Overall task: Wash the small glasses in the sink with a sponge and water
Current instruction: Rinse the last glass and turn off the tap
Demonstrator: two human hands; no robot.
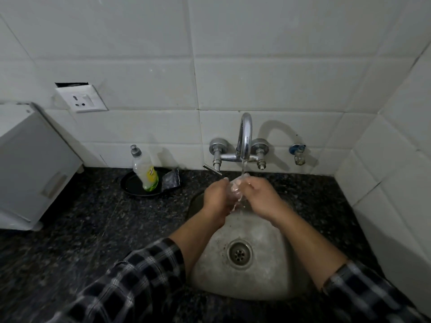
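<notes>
One small glass [235, 191] under tap [245, 136], left hand [215, 199], right hand [262, 197], fingers curled round it, bottle [145, 171] label illegible

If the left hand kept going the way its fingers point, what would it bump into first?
The left hand grips the small glass, so that comes first. Beyond it, probably the right hand on the glass's other side, though depth is unclear.

Bottle [145, 170] left of tap [243, 141], sink [268, 283] below
</notes>
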